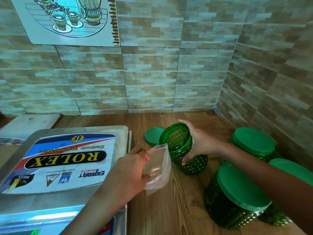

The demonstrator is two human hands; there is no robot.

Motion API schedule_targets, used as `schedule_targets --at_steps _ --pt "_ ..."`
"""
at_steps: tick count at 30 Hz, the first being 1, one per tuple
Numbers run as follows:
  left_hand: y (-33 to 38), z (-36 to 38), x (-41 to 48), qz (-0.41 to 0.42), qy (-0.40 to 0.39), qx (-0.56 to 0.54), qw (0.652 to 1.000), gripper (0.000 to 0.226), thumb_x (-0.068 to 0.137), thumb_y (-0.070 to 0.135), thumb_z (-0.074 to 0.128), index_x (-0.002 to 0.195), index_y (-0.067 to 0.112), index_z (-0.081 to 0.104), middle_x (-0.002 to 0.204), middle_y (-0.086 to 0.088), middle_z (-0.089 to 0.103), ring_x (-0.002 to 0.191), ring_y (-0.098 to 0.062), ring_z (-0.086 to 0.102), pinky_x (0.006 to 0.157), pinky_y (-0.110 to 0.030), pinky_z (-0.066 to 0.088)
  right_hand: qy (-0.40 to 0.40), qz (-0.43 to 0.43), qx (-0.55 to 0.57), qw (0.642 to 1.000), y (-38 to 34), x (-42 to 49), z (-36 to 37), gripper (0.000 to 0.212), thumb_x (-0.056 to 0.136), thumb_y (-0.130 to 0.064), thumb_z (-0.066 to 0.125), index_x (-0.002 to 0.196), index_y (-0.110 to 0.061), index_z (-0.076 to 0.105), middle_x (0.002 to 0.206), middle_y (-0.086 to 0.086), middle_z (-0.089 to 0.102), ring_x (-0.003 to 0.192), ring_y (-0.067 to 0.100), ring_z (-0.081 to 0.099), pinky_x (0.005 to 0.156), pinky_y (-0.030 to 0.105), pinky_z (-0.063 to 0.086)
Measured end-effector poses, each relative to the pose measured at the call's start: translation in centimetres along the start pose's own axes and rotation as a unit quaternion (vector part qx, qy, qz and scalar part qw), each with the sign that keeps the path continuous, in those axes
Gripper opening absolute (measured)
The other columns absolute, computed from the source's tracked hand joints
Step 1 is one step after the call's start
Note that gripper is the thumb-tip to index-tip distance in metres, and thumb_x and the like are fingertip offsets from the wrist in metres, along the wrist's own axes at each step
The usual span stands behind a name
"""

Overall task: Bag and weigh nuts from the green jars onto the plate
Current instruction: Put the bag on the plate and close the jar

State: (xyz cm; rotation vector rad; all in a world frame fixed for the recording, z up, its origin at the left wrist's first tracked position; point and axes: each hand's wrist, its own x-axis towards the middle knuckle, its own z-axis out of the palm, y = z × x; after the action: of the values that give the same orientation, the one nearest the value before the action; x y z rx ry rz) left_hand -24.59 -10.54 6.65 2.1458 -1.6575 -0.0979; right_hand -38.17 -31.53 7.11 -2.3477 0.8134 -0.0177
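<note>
My right hand (201, 143) grips an open green jar (179, 143) and tilts its mouth to the left, toward a small clear zip bag (159, 168). My left hand (130, 170) pinches the bag at its edge, holding it just beside the jar's mouth. The jar's green lid (152, 135) lies flat on the wooden counter behind it. The electronic scale's metal plate (123, 133), covered by a "ROLEX" sticker, sits at the left. I cannot make out nuts inside the bag.
Three closed green jars stand at the right: one near (240, 189), one farther back (254, 141), one at the right edge (294, 168). A tiled wall closes the back and right. A white board (28, 122) lies behind the scale.
</note>
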Motion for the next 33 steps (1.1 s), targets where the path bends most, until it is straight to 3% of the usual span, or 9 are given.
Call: schedule_targets --at_steps 5,8,12,17,19,22,27,30,33 --pt "-0.5 -0.1 0.5 -0.041 0.021 0.023 0.999 0.019 0.090 0.020 0.055 0.107 0.024 0.061 0.107 0.010 0.061 0.089 -0.006 0.059 0.072 -0.013 0.042 0.064 -0.015 0.017 0.998 0.6 -0.7 -0.2 0.113 0.040 -0.023 0.093 0.136 -0.021 0.032 0.124 -0.010 0.050 0.122 0.013 0.045 0.103 0.033 0.038" --pt "-0.3 -0.2 1.0 -0.055 0.022 0.047 0.997 0.028 0.088 0.037 0.056 0.109 0.019 0.060 0.105 0.005 0.062 0.087 -0.011 0.060 0.073 -0.021 0.049 0.146 -0.041 0.034 0.988 -1.3 -2.5 -2.0 0.112 0.039 -0.019 0.094 0.134 -0.026 0.035 0.112 -0.022 0.045 0.114 0.004 0.042 0.101 0.027 0.032" --pt "0.7 -0.4 2.2 -0.070 -0.004 0.067 0.995 0.050 0.076 0.058 0.063 0.103 0.015 0.060 0.092 0.004 0.055 0.082 -0.012 0.055 0.070 -0.024 0.048 0.224 -0.089 -0.086 0.967 -4.9 -5.5 -3.8 0.125 0.037 -0.033 0.093 0.143 -0.029 0.027 0.122 -0.012 0.034 0.113 0.002 0.034 0.098 0.021 0.026" --pt "1.7 -0.3 3.4 -0.071 -0.003 0.054 0.996 0.040 0.075 0.056 0.066 0.076 0.019 0.051 0.069 0.008 0.043 0.069 -0.010 0.046 0.061 -0.022 0.035 0.215 -0.091 -0.300 0.925 -8.2 -8.2 -2.4 0.135 0.035 -0.050 0.088 0.147 -0.026 0.017 0.136 0.007 0.034 0.120 0.024 0.042 0.102 0.042 0.031" --pt "2.0 -0.2 3.5 -0.064 -0.009 0.027 0.998 0.038 0.076 0.052 0.066 0.071 0.019 0.049 0.068 0.008 0.048 0.065 -0.008 0.048 0.060 -0.021 0.036 0.229 -0.079 -0.372 0.896 -8.4 -8.3 -1.4 0.134 0.030 -0.052 0.087 0.145 -0.023 0.024 0.133 0.013 0.042 0.114 0.031 0.049 0.095 0.046 0.038" --pt "2.1 0.2 3.5 -0.059 -0.009 0.001 0.998 0.036 0.079 0.049 0.065 0.087 0.014 0.063 0.083 0.005 0.062 0.071 -0.007 0.054 0.063 -0.019 0.040 0.248 -0.066 -0.418 0.871 -8.2 -8.0 -0.3 0.124 0.029 -0.043 0.088 0.140 -0.018 0.036 0.131 0.019 0.049 0.104 0.038 0.054 0.085 0.047 0.043" --pt "1.8 1.3 3.3 -0.068 -0.017 -0.021 0.997 0.043 0.077 0.042 0.070 0.108 0.013 0.063 0.104 0.001 0.066 0.087 -0.010 0.061 0.075 -0.022 0.049 0.240 -0.056 -0.470 0.848 -8.4 -8.0 0.6 0.117 0.029 -0.028 0.089 0.136 -0.018 0.043 0.122 0.023 0.057 0.098 0.040 0.055 0.080 0.047 0.042" --pt "2.0 1.7 3.0 -0.062 -0.020 -0.038 0.997 0.040 0.077 0.036 0.073 0.109 0.014 0.062 0.101 0.003 0.066 0.079 -0.004 0.056 0.069 -0.016 0.043 0.230 -0.049 -0.487 0.841 -8.7 -7.9 0.9 0.116 0.027 -0.023 0.091 0.134 -0.017 0.047 0.117 0.025 0.059 0.097 0.042 0.055 0.080 0.049 0.042" --pt "2.2 2.0 3.0 -0.072 -0.026 -0.058 0.995 0.031 0.077 0.036 0.073 0.100 0.019 0.063 0.086 0.008 0.065 0.073 -0.002 0.058 0.069 -0.017 0.047 0.194 -0.037 -0.511 0.837 -9.6 -8.0 1.0 0.112 0.035 -0.022 0.088 0.137 -0.019 0.042 0.122 0.026 0.055 0.104 0.042 0.051 0.085 0.050 0.038"
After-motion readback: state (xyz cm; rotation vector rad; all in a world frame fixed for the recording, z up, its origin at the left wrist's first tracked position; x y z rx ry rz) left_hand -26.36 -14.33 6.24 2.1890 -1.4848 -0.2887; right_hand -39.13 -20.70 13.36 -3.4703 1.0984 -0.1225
